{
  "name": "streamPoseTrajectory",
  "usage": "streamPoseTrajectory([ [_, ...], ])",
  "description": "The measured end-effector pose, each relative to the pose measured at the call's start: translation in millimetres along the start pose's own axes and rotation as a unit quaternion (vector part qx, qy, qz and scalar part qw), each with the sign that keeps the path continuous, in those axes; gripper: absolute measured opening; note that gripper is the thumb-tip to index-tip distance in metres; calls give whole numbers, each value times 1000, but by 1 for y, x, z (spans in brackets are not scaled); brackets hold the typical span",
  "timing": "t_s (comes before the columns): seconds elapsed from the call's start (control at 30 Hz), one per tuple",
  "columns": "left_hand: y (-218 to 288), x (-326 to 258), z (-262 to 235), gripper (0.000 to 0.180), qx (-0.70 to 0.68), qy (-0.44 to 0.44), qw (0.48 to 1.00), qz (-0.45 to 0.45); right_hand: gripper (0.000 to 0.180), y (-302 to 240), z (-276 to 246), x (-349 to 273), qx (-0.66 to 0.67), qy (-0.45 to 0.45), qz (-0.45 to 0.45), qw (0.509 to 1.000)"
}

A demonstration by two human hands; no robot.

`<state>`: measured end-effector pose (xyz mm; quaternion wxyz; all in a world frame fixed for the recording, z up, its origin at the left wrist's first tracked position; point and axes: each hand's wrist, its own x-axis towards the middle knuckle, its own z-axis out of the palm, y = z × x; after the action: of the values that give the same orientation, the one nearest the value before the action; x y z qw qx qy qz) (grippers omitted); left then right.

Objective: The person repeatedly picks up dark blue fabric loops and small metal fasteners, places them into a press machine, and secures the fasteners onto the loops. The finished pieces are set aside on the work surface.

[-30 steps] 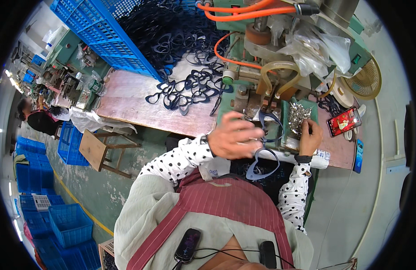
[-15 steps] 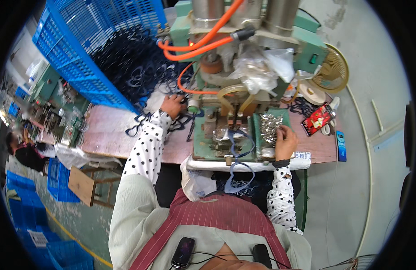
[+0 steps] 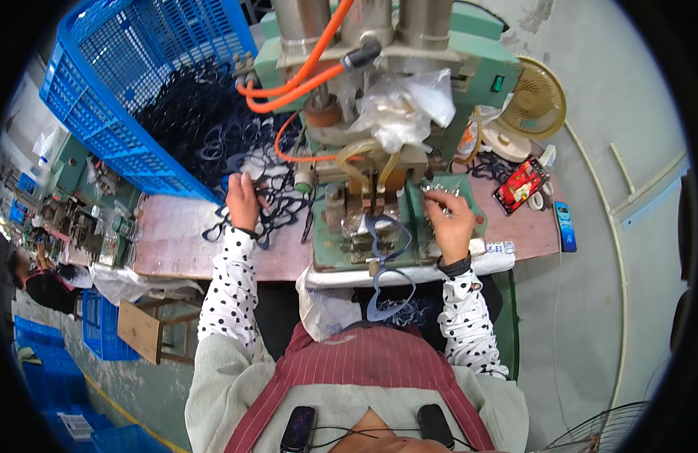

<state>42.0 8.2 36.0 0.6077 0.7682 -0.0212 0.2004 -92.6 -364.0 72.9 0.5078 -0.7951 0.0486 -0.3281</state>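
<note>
My left hand (image 3: 243, 204) rests at the near edge of a pile of dark blue looped straps (image 3: 277, 208), its fingers stretched out and its thumb apart. Over a tray of small shiny metal pieces (image 3: 443, 186), my right hand (image 3: 451, 226) has its fingertips curled together; whatever is between them is too small to make out. Between my hands stands a green press machine (image 3: 335, 253). One blue looped strap (image 3: 376, 291) sits under its head and hangs down over the front edge; neither hand touches it.
A large blue crate (image 3: 100, 121) tips toward the table at left, spilling straps. Orange hoses (image 3: 288, 94) and a clear plastic bag (image 3: 402, 106) hang on the machine. Right of it lie a red-screened phone (image 3: 521, 186), a blue phone (image 3: 566, 226) and a fan (image 3: 534, 102). A wooden stool (image 3: 140, 330) stands at left.
My left hand has moved left and nearer me, from beside the machine to the straps' edge. The right hand has shifted up over the metal pieces. The whole view has swung slightly.
</note>
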Motion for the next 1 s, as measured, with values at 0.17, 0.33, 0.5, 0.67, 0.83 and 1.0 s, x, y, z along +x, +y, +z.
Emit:
streamPoseTrajectory([
  [0.17, 30, -60, 31, 10, 80, 50, 989, 116, 19, -52, 9, -9, 73, -136, -15, 988],
  [0.33, 84, -106, 46, 18, 169, 6, 938, 302, 37, -59, 18, -17, 127, -170, 101, 972],
  [0.5, 111, -116, 51, 29, 130, -65, 882, 448, 43, -60, 33, -9, 165, -149, 106, 969],
  [0.67, 129, -127, 56, 35, 102, -122, 842, 516, 46, -59, 41, -9, 214, -132, 130, 959],
  [0.83, 136, -141, 79, 33, 15, -245, 782, 573, 52, -54, 29, -6, 183, -122, 81, 972],
  [1.0, 122, -140, 94, 40, -9, -290, 786, 546, 38, 67, -17, 10, -179, 63, 39, 981],
])
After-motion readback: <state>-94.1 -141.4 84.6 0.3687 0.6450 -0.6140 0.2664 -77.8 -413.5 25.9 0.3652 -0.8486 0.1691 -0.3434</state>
